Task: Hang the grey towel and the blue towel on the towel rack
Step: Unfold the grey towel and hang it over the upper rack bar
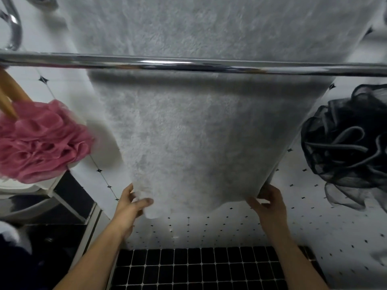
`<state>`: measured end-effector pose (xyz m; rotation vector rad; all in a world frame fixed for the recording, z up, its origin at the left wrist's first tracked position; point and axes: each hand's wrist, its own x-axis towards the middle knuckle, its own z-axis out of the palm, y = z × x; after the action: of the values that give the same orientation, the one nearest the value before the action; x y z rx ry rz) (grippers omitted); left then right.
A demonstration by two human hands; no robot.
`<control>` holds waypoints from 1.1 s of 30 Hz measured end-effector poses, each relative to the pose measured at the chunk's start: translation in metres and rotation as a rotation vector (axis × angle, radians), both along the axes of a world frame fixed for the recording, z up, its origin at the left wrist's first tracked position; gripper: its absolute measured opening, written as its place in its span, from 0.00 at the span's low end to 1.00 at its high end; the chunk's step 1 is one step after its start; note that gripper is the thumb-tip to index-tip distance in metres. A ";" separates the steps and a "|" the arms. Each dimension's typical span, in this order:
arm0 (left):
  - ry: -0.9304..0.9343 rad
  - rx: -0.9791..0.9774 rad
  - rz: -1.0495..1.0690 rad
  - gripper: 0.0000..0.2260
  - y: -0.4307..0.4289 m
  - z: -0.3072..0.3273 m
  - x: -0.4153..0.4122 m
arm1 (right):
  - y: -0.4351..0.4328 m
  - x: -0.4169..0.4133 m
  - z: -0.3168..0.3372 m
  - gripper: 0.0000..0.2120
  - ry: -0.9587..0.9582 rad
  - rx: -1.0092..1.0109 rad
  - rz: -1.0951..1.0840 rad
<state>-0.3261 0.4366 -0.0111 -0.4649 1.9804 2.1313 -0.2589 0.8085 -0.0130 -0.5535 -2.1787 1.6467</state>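
The grey towel (194, 143) hangs down the wall, passing behind a chrome bar of the towel rack (62, 59) that crosses the whole view. It is fluffy and pale grey and spreads from the top of the view to just above my hands. My left hand (130, 204) pinches the towel's lower left corner. My right hand (268, 203) grips its lower right corner from behind the edge. The blue towel does not show clearly; a dark blue and white shape (12, 239) lies at the lower left edge.
A pink bath pouf (39, 141) hangs at the left with wooden handles (11, 95) above it. A black mesh pouf (347, 141) hangs at the right. White wall tiles with small black diamonds lie behind, black floor tiles (199, 268) below, and a white basin edge (25, 197) at left.
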 end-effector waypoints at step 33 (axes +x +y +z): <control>-0.146 -0.666 0.092 0.13 0.001 -0.022 -0.019 | 0.025 -0.061 -0.003 0.13 -0.328 0.247 0.155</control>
<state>-0.3447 0.4372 -0.0330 -0.7924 2.5821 1.3727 -0.3199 0.8332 -0.0161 -0.6314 -2.6764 1.4066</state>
